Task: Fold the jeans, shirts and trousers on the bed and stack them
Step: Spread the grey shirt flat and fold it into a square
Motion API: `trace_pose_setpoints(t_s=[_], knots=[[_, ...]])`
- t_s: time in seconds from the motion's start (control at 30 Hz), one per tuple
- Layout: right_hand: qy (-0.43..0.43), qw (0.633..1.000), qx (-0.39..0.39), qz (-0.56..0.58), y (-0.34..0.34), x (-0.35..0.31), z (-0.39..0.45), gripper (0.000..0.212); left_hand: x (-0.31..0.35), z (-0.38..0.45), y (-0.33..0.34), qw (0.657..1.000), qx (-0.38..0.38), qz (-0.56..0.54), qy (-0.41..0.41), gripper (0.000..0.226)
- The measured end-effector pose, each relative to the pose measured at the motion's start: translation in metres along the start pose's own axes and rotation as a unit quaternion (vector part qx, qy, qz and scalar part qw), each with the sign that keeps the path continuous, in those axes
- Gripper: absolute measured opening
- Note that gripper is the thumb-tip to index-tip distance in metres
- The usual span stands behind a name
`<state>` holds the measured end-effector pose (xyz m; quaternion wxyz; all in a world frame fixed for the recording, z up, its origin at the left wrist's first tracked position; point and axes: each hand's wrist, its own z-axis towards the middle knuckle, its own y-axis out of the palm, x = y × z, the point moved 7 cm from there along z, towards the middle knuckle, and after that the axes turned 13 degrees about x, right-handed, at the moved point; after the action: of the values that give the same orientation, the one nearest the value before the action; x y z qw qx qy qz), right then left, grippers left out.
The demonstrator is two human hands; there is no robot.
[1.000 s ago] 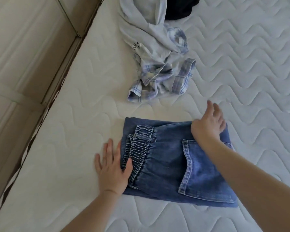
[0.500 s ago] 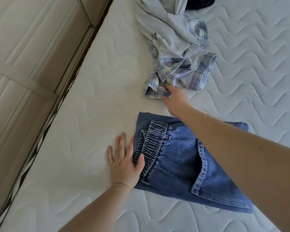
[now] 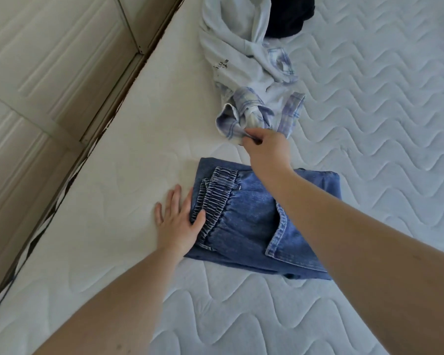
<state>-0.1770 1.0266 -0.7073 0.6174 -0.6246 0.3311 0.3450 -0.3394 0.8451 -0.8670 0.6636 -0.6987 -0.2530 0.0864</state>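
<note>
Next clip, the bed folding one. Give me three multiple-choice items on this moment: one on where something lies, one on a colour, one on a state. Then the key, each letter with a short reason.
1. Where does the left hand lie?
A. On the plaid shirt
B. At the folded jeans' elastic waistband edge
C. On the dark garment

2. What colour is the garment at the top edge, beyond the pale shirt?
A. Dark, near black
B. Red
C. Yellow

3. What is the right hand doing?
A. Lying flat on the mattress
B. Pinching the plaid shirt
C. Holding the jeans

Key: B, its fingers are flat on the mattress with the thumb on the waistband; A, it is very dark; B, fingers are curled on plaid cloth.
</note>
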Motion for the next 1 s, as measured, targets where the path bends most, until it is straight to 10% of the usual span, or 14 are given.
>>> trace_pose_setpoints(t_s=[0.2, 0.5, 0.67, 1.0], knots=[[-0.088, 0.996, 0.011, -0.016, -0.082, -0.059, -0.052, 0.017, 0.024, -0.008, -0.086, 0.993, 0.009, -0.095, -0.066, 0.074], [-0.146, 0.988, -0.001, 0.049, -0.222, -0.213, -0.085, 0.02, 0.196, -0.029, -0.359, 0.914, 0.138, -0.343, 0.168, 0.096], [-0.165, 0.984, 0.007, 0.069, -0.31, -0.303, -0.105, 0.02, 0.236, -0.04, -0.479, 0.926, 0.162, -0.323, 0.109, 0.013], [-0.232, 0.952, 0.06, 0.191, -0.505, -0.44, -0.182, 0.03, 0.295, -0.175, -0.693, 0.866, 0.198, -0.427, 0.169, 0.013]])
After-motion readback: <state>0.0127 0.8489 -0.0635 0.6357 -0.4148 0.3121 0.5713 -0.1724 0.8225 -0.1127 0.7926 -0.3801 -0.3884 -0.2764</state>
